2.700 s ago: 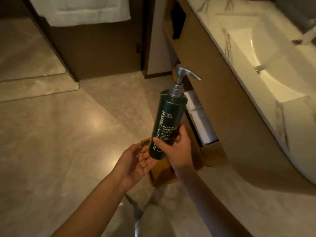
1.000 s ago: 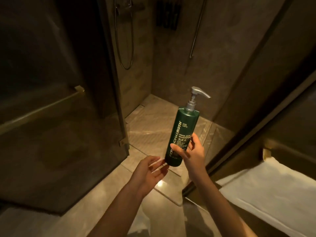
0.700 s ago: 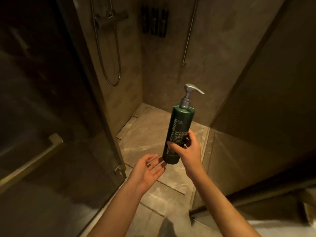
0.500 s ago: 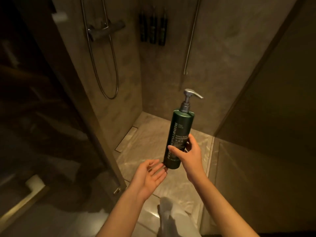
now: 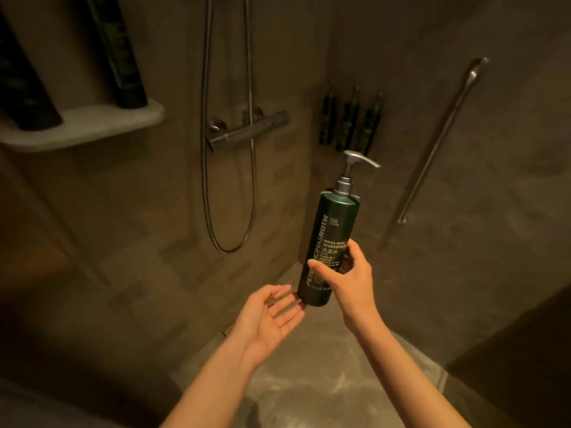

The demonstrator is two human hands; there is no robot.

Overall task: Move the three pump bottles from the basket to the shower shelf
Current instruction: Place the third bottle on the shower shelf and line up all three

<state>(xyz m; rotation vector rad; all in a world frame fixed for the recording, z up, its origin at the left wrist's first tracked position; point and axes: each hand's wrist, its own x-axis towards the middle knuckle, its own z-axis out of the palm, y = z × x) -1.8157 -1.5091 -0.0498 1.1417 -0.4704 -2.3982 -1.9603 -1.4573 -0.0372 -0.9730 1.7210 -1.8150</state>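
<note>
My right hand [image 5: 349, 281] grips the lower half of a dark green pump bottle [image 5: 332, 239] with a silver pump, held upright and slightly tilted in mid-air. My left hand [image 5: 267, 319] is open, palm up, its fingertips just at the bottle's base. A pale shower shelf [image 5: 92, 125] juts from the wall at the upper left. Two dark bottles [image 5: 120, 57] stand on it, their tops cut off by the frame. The basket is out of sight.
A shower mixer bar [image 5: 247, 131] and looping hose [image 5: 228, 180] hang on the wall ahead. Three slim dark bottles [image 5: 349, 125] are fixed near the corner. A metal grab rail [image 5: 441, 140] slants on the right wall. Marbled shower floor lies below.
The view has advanced from the bathroom floor into the shower stall. The shelf with two bottles has come into sight at upper left. My hands keep the same hold on the bottle.
</note>
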